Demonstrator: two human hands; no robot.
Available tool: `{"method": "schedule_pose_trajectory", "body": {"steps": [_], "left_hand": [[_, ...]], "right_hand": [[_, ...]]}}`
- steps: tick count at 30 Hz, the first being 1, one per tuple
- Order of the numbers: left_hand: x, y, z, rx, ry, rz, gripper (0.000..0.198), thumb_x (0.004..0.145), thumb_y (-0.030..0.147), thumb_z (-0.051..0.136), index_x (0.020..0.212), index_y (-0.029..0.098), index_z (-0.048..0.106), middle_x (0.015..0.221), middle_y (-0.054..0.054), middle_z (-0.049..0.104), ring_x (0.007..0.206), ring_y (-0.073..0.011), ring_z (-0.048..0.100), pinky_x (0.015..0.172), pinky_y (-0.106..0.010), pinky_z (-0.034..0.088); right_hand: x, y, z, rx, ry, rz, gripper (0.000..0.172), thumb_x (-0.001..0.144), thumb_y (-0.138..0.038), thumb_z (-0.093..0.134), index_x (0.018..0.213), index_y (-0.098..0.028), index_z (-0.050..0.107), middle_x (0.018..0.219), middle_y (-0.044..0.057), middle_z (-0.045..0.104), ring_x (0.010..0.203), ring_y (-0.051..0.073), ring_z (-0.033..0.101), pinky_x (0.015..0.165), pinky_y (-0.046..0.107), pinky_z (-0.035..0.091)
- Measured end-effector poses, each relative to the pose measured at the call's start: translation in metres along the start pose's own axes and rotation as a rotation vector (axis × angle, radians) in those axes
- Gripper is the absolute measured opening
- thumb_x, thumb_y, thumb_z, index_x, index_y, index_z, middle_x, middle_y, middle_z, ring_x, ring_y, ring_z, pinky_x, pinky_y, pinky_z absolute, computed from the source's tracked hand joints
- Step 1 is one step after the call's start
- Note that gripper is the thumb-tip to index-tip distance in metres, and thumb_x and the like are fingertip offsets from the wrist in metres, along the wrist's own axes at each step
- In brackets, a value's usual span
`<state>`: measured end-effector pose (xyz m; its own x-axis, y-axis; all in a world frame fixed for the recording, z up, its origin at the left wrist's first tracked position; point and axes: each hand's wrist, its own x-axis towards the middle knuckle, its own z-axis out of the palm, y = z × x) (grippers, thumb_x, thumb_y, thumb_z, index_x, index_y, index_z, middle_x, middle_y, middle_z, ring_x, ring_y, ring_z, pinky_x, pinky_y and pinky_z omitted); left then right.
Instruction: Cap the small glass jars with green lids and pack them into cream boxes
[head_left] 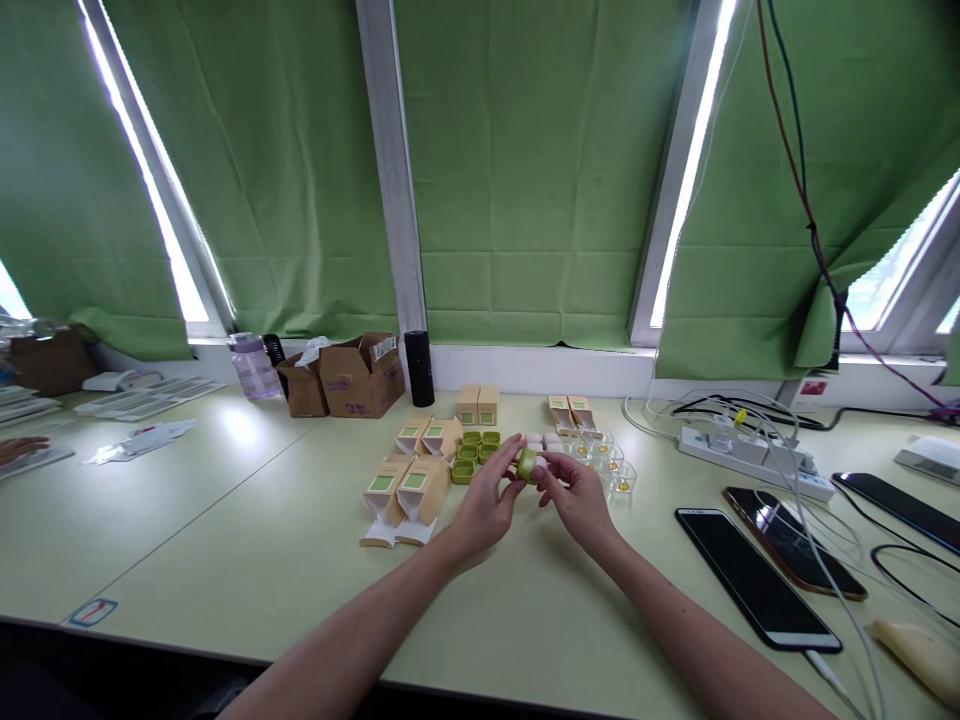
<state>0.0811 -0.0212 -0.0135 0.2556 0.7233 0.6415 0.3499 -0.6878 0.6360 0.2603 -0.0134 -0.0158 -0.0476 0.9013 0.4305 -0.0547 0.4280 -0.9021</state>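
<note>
In front of me, my left hand is closed around a small green cup, tilted on its side. Closed fingers of my right hand pinch a small pale piece at the cup's mouth; how far inside it sits I cannot tell. Left of the hands stand several matching green cups. Behind my right hand are several pale pinkish blocks, partly hidden. Several clear cups with yellow centres stand to its right. Open kraft boxes with green labels lie to the left.
More kraft boxes and open ones stand farther back. Cardboard cartons, a black bottle and a purple bottle line the wall. Phones, cables and a power strip lie right. Another person's hand is far left.
</note>
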Motion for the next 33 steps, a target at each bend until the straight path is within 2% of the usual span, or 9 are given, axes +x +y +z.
{"method": "schedule_pose_trajectory", "body": {"steps": [3, 8, 13, 16, 19, 23, 26, 29, 33], "left_hand": [[-0.002, 0.003, 0.001, 0.027, 0.036, 0.023, 0.055, 0.103, 0.024, 0.055, 0.157, 0.026, 0.045, 0.164, -0.014, 0.045, 0.151, -0.0311, 0.046, 0.102, -0.042, 0.060], [-0.004, 0.010, 0.003, 0.084, 0.000, 0.083, 0.060, 0.102, 0.024, 0.058, 0.159, 0.024, 0.042, 0.165, -0.016, 0.044, 0.149, -0.0334, 0.048, 0.098, -0.042, 0.061], [-0.003, 0.012, 0.001, 0.025, 0.004, -0.027, 0.057, 0.103, 0.032, 0.057, 0.157, 0.023, 0.043, 0.138, -0.015, 0.067, 0.104, -0.0241, 0.073, 0.097, -0.042, 0.061], [-0.001, 0.009, 0.000, -0.106, 0.018, -0.115, 0.057, 0.102, 0.042, 0.060, 0.153, 0.019, 0.048, 0.124, -0.015, 0.071, 0.096, -0.0223, 0.072, 0.091, -0.040, 0.063], [0.001, 0.004, 0.001, -0.358, 0.003, -0.184, 0.063, 0.099, 0.052, 0.063, 0.150, 0.017, 0.051, 0.129, -0.017, 0.068, 0.102, -0.0247, 0.071, 0.087, -0.040, 0.065], [0.004, 0.003, 0.002, -0.597, -0.069, -0.253, 0.072, 0.094, 0.060, 0.068, 0.150, 0.016, 0.054, 0.132, -0.019, 0.068, 0.103, -0.0262, 0.073, 0.089, -0.045, 0.066], [0.004, 0.005, 0.001, -0.654, -0.103, -0.283, 0.071, 0.091, 0.059, 0.072, 0.147, 0.017, 0.058, 0.138, -0.019, 0.066, 0.110, -0.0286, 0.073, 0.095, -0.046, 0.064], [0.004, 0.006, -0.001, -0.617, -0.100, -0.278, 0.066, 0.090, 0.058, 0.073, 0.142, 0.018, 0.063, 0.144, -0.018, 0.065, 0.123, -0.0315, 0.068, 0.102, -0.045, 0.061], [0.005, 0.004, -0.002, -0.584, -0.096, -0.278, 0.064, 0.090, 0.057, 0.074, 0.139, 0.017, 0.066, 0.141, -0.018, 0.067, 0.127, -0.0321, 0.066, 0.103, -0.044, 0.060]], "right_hand": [[-0.001, -0.004, 0.002, 0.030, 0.028, 0.018, 0.051, 0.082, -0.063, 0.079, 0.102, -0.016, 0.076, 0.073, 0.004, 0.071, 0.064, 0.017, 0.065, 0.051, 0.030, 0.061], [-0.003, -0.004, 0.008, 0.118, 0.027, 0.087, 0.052, 0.076, -0.064, 0.083, 0.093, -0.017, 0.069, 0.070, 0.005, 0.073, 0.061, 0.019, 0.067, 0.049, 0.030, 0.061], [-0.004, -0.004, 0.008, 0.108, -0.018, 0.082, 0.054, 0.075, -0.068, 0.082, 0.090, -0.019, 0.066, 0.071, 0.005, 0.073, 0.063, 0.019, 0.068, 0.048, 0.031, 0.061], [-0.005, -0.008, 0.003, -0.038, -0.044, 0.003, 0.048, 0.083, -0.064, 0.077, 0.091, -0.017, 0.069, 0.080, 0.008, 0.075, 0.069, 0.020, 0.069, 0.050, 0.028, 0.059], [-0.006, -0.012, -0.002, -0.241, -0.011, -0.118, 0.037, 0.090, -0.054, 0.073, 0.099, -0.018, 0.072, 0.086, 0.008, 0.074, 0.074, 0.020, 0.070, 0.054, 0.027, 0.058], [-0.008, -0.012, -0.007, -0.436, 0.006, -0.381, 0.038, 0.094, -0.039, 0.070, 0.126, -0.020, 0.066, 0.123, 0.014, 0.068, 0.077, 0.017, 0.069, 0.056, 0.028, 0.060], [-0.009, -0.008, -0.008, -0.579, -0.072, -0.534, 0.035, 0.098, -0.032, 0.064, 0.132, -0.023, 0.065, 0.132, 0.014, 0.065, 0.077, 0.017, 0.070, 0.059, 0.030, 0.062], [-0.009, -0.005, -0.008, -0.672, -0.085, -0.630, 0.031, 0.100, -0.028, 0.061, 0.130, -0.024, 0.065, 0.128, 0.014, 0.068, 0.091, 0.022, 0.074, 0.066, 0.032, 0.065], [-0.008, -0.007, -0.006, -0.712, -0.111, -0.701, 0.034, 0.102, -0.024, 0.056, 0.136, -0.023, 0.061, 0.129, 0.015, 0.069, 0.109, 0.026, 0.073, 0.082, 0.038, 0.067]]}}
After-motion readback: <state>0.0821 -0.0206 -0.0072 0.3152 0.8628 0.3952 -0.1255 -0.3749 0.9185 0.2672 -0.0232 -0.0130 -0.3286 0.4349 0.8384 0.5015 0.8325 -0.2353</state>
